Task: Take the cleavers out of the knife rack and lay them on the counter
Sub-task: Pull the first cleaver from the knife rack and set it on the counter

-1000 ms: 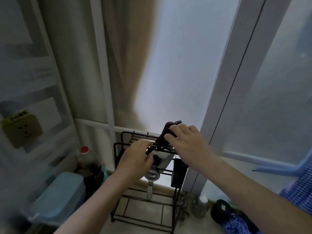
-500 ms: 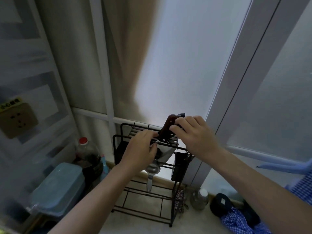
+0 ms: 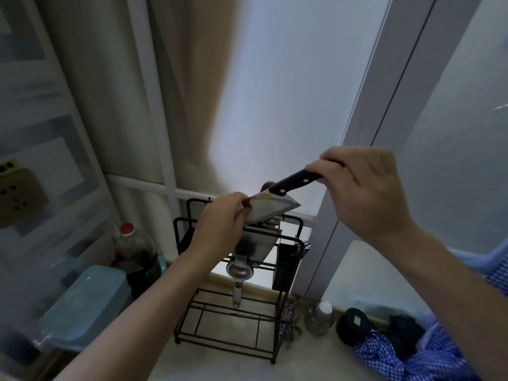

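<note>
A black wire knife rack (image 3: 182,244) stands on the pale counter (image 3: 220,365) by the window. My right hand (image 3: 362,193) grips the black riveted handle of a cleaver (image 3: 295,182), whose pale blade (image 3: 270,210) is tilted and lifted just above the rack's top. My left hand (image 3: 220,228) is at the rack's top, fingers closed on a brown handle (image 3: 248,204) of a second cleaver, mostly hidden behind the lifted blade. Another blade (image 3: 259,247) still sits in the rack below.
A metal strainer (image 3: 239,270) hangs in the rack, and a black cutlery holder (image 3: 283,266) is on its right side. Left of the rack are a red-capped dark bottle (image 3: 136,254) and a blue lidded box (image 3: 85,306). A small jar (image 3: 320,317) and blue checked cloth (image 3: 412,358) lie right.
My right hand has pulled the black-handled cleaver up and to the right, so its blade now shows above the rack. My left hand stays at the rack's top.
</note>
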